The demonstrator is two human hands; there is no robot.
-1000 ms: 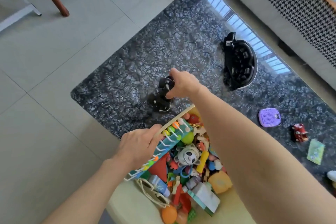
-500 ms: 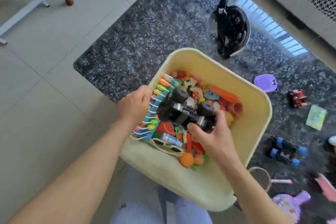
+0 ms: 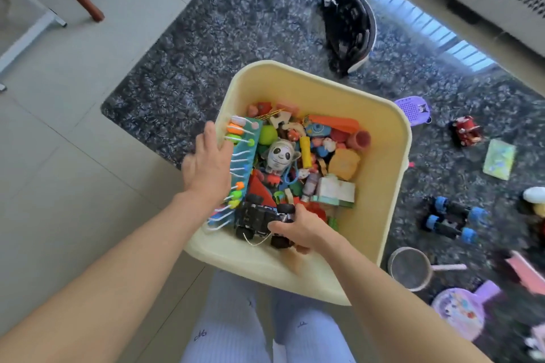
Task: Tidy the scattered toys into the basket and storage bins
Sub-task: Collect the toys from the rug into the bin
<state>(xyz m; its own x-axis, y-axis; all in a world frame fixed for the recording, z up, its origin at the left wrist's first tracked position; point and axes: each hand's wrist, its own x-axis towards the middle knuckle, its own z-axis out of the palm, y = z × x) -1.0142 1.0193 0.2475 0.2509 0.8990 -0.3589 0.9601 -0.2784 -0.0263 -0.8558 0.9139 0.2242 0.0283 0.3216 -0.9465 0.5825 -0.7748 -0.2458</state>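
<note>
Several toys at the right edge are cut off or blurred: a plush toy point(image 3: 535, 200) shows only in part, and the pink shapes point(image 3: 523, 270) below it are too smeared to name. The right hand's fingertips are hidden under the black toy truck point(image 3: 261, 219), and much of the heap in the yellow bin point(image 3: 392, 186) is too tangled to sort out.

The left hand point(image 3: 208, 169) lies flat, fingers straight, pressed against the teal bead board point(image 3: 240, 171) at the bin's left wall. The right hand point(image 3: 299, 228) curls round the truck's rear end, holding it at the near inside corner of the bin, on top of the other toys.

Half a second ago the truck was higher, over the middle of the heap; now it is low at the near corner. The left hand, gripping the board then, has opened flat.

On the rug point(image 3: 206, 47) a black helmet point(image 3: 348, 28), a purple toy point(image 3: 413, 110), a red car point(image 3: 466, 134) and a blue-wheeled car point(image 3: 449, 219) lie scattered.
</note>
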